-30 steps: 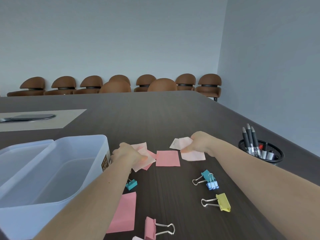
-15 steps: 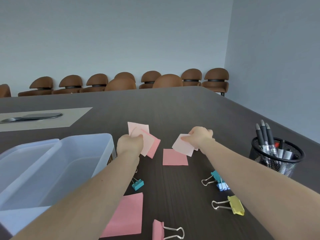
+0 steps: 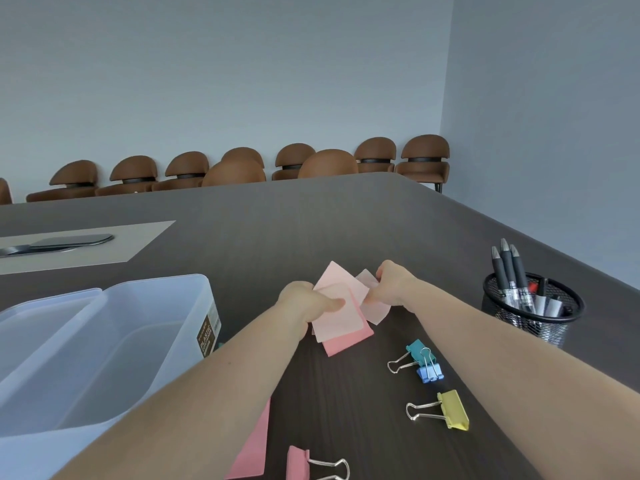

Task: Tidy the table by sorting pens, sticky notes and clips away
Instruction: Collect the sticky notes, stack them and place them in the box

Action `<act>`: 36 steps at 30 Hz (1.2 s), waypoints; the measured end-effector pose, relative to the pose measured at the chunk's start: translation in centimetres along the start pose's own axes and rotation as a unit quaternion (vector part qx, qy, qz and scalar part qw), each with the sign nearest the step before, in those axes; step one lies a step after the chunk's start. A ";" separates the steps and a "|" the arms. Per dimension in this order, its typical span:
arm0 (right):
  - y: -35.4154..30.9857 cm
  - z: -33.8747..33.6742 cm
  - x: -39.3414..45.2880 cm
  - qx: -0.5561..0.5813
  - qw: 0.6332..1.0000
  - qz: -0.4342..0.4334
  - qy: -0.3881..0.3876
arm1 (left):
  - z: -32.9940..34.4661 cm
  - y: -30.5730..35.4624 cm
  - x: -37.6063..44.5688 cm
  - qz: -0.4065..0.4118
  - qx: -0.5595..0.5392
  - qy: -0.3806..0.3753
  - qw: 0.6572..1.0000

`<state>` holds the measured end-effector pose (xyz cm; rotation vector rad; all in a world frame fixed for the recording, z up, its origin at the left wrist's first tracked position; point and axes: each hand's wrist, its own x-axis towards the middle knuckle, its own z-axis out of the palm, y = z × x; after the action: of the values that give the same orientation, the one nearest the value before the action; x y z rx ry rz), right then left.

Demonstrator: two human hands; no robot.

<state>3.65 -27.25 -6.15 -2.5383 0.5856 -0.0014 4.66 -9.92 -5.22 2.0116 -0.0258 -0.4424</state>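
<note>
Left hand [image 3: 304,306] grips a fanned stack of pink sticky notes [image 3: 341,317] above the bench [image 3: 311,220]; right hand [image 3: 391,285], just right of it, pinches one pale note [image 3: 372,306] overlapping the stack. The plastic box [image 3: 104,341] lies left, nearer the left hand.

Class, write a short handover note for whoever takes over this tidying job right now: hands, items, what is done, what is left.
Left hand: shut on pink sticky notes.
Right hand: pinching paler notes against that stack.
Done: pens stand in the mesh cup.
Left: another pink note and the teal, blue, yellow and pink binder clips on the table; plastic box looks empty.
</note>
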 end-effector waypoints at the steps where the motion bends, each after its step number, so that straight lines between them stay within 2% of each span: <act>1: 0.0 0.0 0.0 -0.011 1.000 -0.006 -0.004 | 0.2 0.0 -0.3 0.004 0.030 -0.012 0.999; 5: 0.1 -0.3 -0.5 -0.047 0.999 -0.011 -0.007 | 1.1 -0.4 -0.7 0.016 0.186 -0.024 0.982; 7: 0.2 -0.4 -0.9 -0.034 0.999 -0.007 0.001 | 1.2 -0.1 -0.8 0.013 0.209 -0.016 0.978; 10: 0.7 -0.3 -1.4 0.066 0.997 -0.001 0.026 | 1.2 0.2 -1.1 0.012 0.205 0.000 0.979; 13: 1.0 -0.6 -2.2 0.204 0.978 0.013 0.048 | 1.6 0.2 -1.1 0.023 0.187 0.030 0.982; 15: 1.2 -0.9 -2.6 0.242 0.968 0.015 0.060 | 1.8 -0.1 -1.1 0.031 0.175 0.051 0.983; 21: 1.6 -1.9 -3.5 0.207 0.976 0.020 0.058 | 1.1 -0.2 -1.6 -0.021 0.134 0.083 0.987; 27: 1.6 -2.1 -4.0 0.187 0.980 0.016 0.073 | 0.5 0.3 -2.0 -0.047 0.194 0.059 0.978; 29: 1.7 -2.1 -4.2 0.196 0.978 0.016 0.074 | 0.7 0.0 -1.8 -0.042 0.159 0.058 0.985; 32: 1.9 -2.3 -4.5 0.216 0.974 0.017 0.073 | 0.6 -0.6 -1.7 -0.017 0.048 0.085 0.995; 36: 1.9 -2.7 -5.2 0.236 0.970 0.000 0.060 | -0.6 -0.5 -2.1 -0.006 -0.099 0.129 0.987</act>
<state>-2.11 -27.91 -4.15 -2.0828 0.5553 -0.2648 2.81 -8.75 -4.84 1.8587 0.1835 -0.1809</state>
